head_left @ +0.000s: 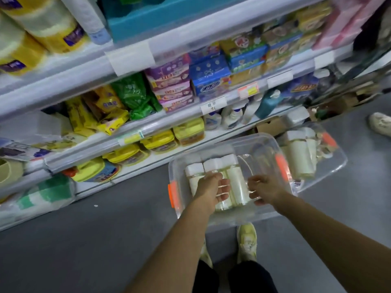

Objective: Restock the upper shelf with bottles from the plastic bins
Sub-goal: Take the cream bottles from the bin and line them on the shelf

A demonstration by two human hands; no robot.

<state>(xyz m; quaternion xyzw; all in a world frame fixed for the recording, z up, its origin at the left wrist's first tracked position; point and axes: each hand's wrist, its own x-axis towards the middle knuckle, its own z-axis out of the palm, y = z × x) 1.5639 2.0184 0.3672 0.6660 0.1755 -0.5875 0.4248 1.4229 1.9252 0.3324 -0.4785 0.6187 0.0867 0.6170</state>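
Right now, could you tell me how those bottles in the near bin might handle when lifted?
The bottles look full of pale liquid, so probably heavy for their size. Smooth clear sides may be slippery. Lying down in the bin, they could roll once neighbours leave.

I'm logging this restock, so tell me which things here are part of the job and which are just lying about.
Part of the job:
near clear bin
white-capped bottles in it
second bin with more bottles
left hand, right hand, both reaching in

Just lying about:
yellow tubs
green packet
cardboard box
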